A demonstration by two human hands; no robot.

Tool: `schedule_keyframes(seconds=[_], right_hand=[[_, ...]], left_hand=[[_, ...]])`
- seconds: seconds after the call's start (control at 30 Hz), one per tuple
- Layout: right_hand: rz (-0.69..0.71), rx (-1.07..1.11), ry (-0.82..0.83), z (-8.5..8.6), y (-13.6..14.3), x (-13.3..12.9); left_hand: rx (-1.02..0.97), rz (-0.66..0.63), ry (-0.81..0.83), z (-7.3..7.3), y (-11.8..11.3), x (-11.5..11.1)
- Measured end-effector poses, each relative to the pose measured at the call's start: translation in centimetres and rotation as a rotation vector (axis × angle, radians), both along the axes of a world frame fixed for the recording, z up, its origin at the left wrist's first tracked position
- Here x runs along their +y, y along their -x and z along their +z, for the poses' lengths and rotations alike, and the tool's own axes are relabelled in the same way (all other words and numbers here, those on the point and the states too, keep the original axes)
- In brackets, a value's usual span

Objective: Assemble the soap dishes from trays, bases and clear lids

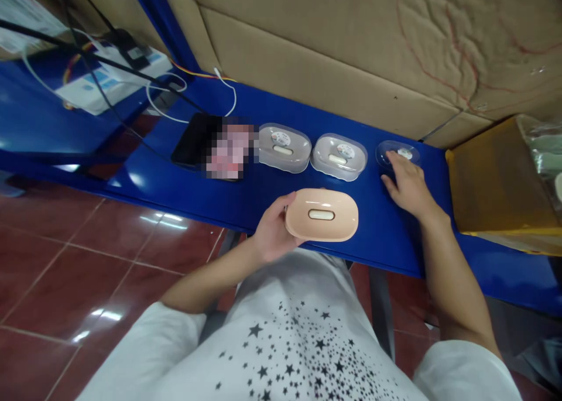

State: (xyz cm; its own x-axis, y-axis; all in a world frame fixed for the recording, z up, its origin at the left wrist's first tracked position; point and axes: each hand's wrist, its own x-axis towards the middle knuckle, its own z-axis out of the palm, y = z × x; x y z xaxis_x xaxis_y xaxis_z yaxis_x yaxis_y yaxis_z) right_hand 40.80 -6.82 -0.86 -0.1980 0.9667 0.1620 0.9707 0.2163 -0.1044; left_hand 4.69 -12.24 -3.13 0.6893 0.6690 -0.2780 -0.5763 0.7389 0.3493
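Observation:
My left hand (276,228) holds a peach-coloured oval dish (322,228) by its left end, above the front edge of the blue table. A small white bar lies in a slot at the dish's middle. At the right, my right hand (408,181) has its fingers apart and its fingertips on a clear oval lid (384,150) with a round label. Whether it grips the lid cannot be seen. Left of that lid stand two clear-covered oval boxes, one (340,158) beside the other (285,150), each with a round label and a white bar.
A dark device (193,140) with a blurred picture lies on the blue table (162,187). White power strips (96,88) with cables are at the left. A cardboard box (492,178) stands at the right, and cardboard sheets (307,50) line the back.

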Motion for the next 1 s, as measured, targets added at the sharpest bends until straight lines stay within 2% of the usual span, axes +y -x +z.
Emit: schedule_keyframes(seconds=[0.07,0.17,0.23,0.33,0.4,0.53,0.63,0.73,0.87,1.0], right_hand=[[0.005,0.013,0.021,-0.3,-0.4,-0.2],[0.068,0.101,0.017,0.0,-0.6,-1.1],[0.099,0.154,0.081,0.2,-1.3,-1.4],[0.082,0.189,0.17,-0.2,-3.0,-1.1],[0.058,0.212,0.152,-0.4,-4.1,-0.9],[0.047,0.375,0.141,0.8,-4.2,-1.7],[0.211,0.54,0.207,2.4,-1.6,-3.1],[0.405,0.512,0.132,2.9,2.9,-4.3],[0.519,0.362,-0.032,1.5,8.2,-5.4],[0.522,0.331,-0.143,0.0,10.4,-6.3]], left_hand=[[0.001,-0.01,-0.025,0.0,-0.1,0.1],[0.012,-0.012,-0.039,0.0,-0.2,0.1],[0.017,-0.022,-0.033,0.0,-0.2,0.1],[0.014,-0.032,-0.018,-0.1,-0.2,0.1],[0.009,-0.029,-0.013,-0.1,-0.1,0.1],[0.003,0.005,0.005,0.1,-0.3,0.0],[0.012,0.054,0.018,0.3,-0.9,-0.2],[-0.007,0.061,0.024,0.2,-1.5,-0.3],[-0.052,0.03,-0.033,0.1,-1.9,-0.3],[-0.05,0.058,-0.105,0.0,-1.9,-0.4]])
